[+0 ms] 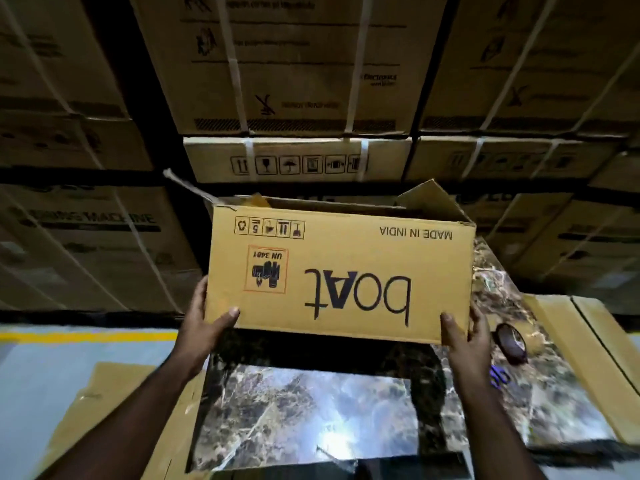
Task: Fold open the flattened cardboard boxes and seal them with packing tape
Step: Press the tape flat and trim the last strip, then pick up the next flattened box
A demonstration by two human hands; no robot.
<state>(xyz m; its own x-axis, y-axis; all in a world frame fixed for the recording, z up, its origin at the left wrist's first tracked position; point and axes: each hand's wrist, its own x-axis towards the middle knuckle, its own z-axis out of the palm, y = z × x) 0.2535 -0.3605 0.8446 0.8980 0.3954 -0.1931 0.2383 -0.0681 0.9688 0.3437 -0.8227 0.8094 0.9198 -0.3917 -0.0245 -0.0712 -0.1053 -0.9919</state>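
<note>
Flattened cardboard, near left [114, 403]: a sheet is seen lying beside and partly under the marble-patterned table [311, 410]; it is judged to be awaiting its turn.
Left hand [204, 327]: the box's lower left corner is gripped, the thumb pressed on the front panel and the fingers wrapped round the side.
Right hand [464, 337]: the lower right corner is gripped likewise, thumb in front, fingers round the side.
Box [343, 271]: it is held raised above the table, erected, its print upside down and the upper flaps [436, 199] standing loose.
Dark object, right of the box [512, 341]: it lies on the table; whether it is the tape cannot be told.
Flat cardboard, far right [568, 358]: more stock is laid by the table edge.
Stacked cartons behind [294, 81]: strapped warehouse goods, not part of the work.
Step in hand: the opened box is judged to be under positioning for closing.
Next move: the box would need setting down, the flaps folding shut, then tape fetching.
</note>
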